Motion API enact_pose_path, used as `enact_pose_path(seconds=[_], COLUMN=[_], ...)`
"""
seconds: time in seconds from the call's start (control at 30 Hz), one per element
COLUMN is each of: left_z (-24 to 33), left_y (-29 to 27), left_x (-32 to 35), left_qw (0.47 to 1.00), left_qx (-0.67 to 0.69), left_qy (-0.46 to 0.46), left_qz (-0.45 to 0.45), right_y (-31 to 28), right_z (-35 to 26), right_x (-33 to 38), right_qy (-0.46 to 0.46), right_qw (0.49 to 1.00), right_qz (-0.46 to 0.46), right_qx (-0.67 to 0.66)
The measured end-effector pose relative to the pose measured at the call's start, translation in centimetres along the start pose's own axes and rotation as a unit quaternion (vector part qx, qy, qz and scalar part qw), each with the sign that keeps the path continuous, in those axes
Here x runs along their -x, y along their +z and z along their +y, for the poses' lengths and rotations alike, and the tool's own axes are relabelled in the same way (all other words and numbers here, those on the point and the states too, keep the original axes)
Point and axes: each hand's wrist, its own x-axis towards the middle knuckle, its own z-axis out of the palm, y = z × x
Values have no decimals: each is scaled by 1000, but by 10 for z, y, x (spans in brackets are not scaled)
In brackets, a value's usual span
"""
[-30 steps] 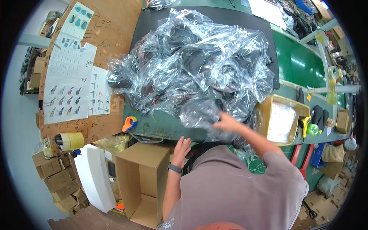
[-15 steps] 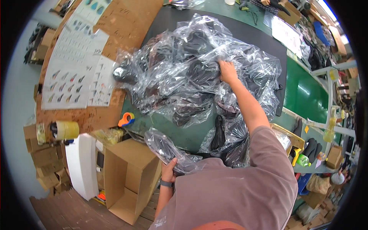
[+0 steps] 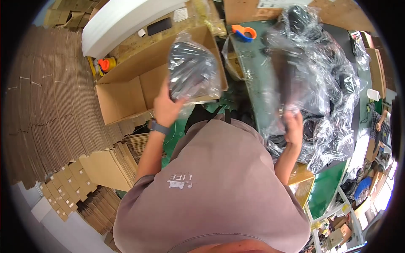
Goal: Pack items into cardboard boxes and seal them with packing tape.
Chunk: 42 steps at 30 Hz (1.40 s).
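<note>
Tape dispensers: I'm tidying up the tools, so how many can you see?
2. One orange and blue tape dispenser lies on the green table above the open cardboard box. A second orange one sits left of the box. Others may be hidden under the plastic bags.

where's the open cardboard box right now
In the head view the open cardboard box sits upper left, beside the green table. The left hand holds a clear bag of dark items over its opening.
</note>
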Motion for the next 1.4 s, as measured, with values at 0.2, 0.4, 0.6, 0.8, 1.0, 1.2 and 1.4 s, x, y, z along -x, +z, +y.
enact_pose_path(seconds=[0.2, 0.4, 0.6, 0.8, 1.0, 1.2, 1.4], left_z=[-248, -463, -565, -611, -616, -536, -239], left_y=[-177, -238, -206, -148, -127, -146, -106], left_x=[-72, -87, -109, -127, -152, -121, -96], left_qw=[937, 952, 919, 924, 929, 983, 950], left_qx=[-267, -172, -145, -22, -86, -3, 286], left_qy=[-211, -223, -325, -382, -357, -165, -71], left_qz=[-76, -118, -166, 3, -37, -83, -105], right_y=[322, 322, 452, 673, 774, 635, 313], right_z=[-37, 27, 39, 180, 251, 223, 27], right_x=[-87, -179, -199, -248, -284, -185, -46], right_qy=[-52, 73, 87, 58, 285, -29, -213], right_qw=[864, 668, 600, 530, 641, 769, 934], right_qz=[-292, -175, -208, -417, -441, -330, 128], right_qx=[407, 720, 768, 736, 559, 547, 255])
